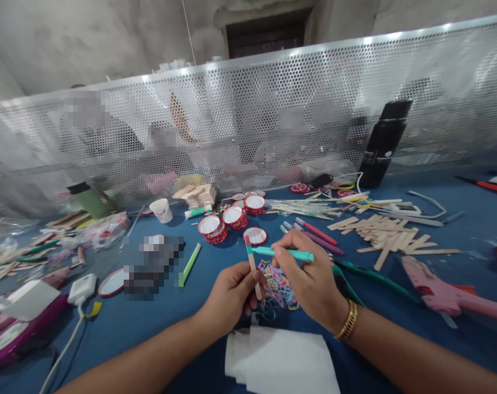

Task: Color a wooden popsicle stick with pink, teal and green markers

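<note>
My left hand (pixel 232 295) is closed around the lower part of a wooden craft stick (pixel 252 265), holding it upright over the blue table (pixel 150 317). The stick's top end shows pink and green colouring. My right hand (pixel 310 279), with a gold bangle on the wrist, pinches a teal marker pen (pixel 283 253) whose tip touches the stick near its top. Under both hands lies a heap of small coloured rubber bands (pixel 278 287).
Plain wooden sticks (pixel 390 235) lie at the right, a pink glue gun (pixel 445 293) at the right front. Red-rimmed caps (pixel 234 217), more markers (pixel 316 232) and a green marker (pixel 190 264) lie mid-table. White paper (pixel 281 361) lies nearest me. A black bottle (pixel 383 143) stands before a perforated metal screen (pixel 248 120).
</note>
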`<state>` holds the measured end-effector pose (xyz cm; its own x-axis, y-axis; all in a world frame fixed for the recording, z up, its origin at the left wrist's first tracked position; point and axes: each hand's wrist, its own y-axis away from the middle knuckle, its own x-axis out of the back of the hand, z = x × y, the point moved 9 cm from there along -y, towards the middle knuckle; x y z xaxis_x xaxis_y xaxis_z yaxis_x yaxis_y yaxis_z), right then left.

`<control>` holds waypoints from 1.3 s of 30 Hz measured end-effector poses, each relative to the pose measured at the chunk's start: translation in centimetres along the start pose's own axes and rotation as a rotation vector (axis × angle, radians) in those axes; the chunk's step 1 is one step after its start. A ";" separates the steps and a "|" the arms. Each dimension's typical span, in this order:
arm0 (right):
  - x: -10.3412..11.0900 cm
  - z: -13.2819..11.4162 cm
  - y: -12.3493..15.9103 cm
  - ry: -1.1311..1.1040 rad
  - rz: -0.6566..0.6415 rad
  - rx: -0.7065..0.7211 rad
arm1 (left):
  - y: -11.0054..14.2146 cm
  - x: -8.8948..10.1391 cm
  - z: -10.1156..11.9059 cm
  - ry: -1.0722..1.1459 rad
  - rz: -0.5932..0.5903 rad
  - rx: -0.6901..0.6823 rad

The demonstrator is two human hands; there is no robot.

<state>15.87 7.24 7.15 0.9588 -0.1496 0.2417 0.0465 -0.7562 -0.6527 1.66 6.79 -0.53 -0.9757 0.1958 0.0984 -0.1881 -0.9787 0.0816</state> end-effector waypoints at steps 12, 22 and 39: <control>0.3 -0.1 -0.1 -0.005 0.024 0.004 | -0.1 0.1 -0.1 0.017 0.000 -0.001; 0.4 -0.1 -0.1 -0.010 0.031 0.004 | 0.0 0.1 -0.1 0.023 -0.001 -0.003; 0.4 -0.2 -0.1 -0.006 0.029 0.017 | 0.1 -0.1 0.0 0.021 -0.020 0.000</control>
<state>16.16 7.12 7.50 0.9614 -0.1678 0.2180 0.0231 -0.7404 -0.6718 1.76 6.64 -0.57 -0.9739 0.2141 0.0758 -0.2078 -0.9746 0.0830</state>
